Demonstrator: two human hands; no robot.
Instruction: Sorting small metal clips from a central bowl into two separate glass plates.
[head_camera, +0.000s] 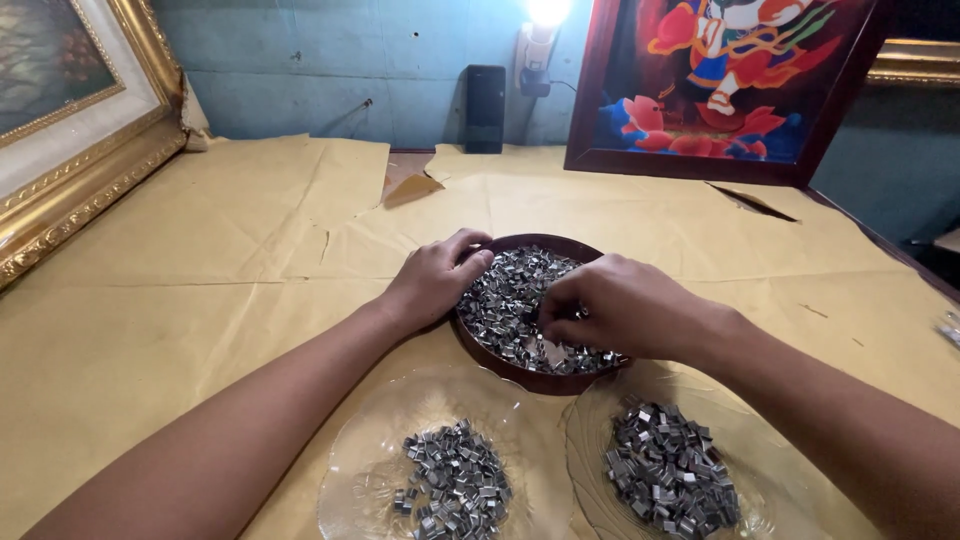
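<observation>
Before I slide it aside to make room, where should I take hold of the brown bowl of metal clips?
Probably grip the brown bowl by its rim, from the far left, where the left hand already rests; the right hand and clips cover the middle.

At frame centre, a round bowl (560, 378) heaped with small metal clips (505, 300). On its left rim, the left hand (435, 280); over its right half, the right hand (610, 305), fingertips down among the clips. Below the bowl, at lower centre and lower right, two glass plates (370, 470) (790, 490), each bearing a clip pile. Leaning at upper left and upper right, framed pictures (70, 150) (720, 90).
</observation>
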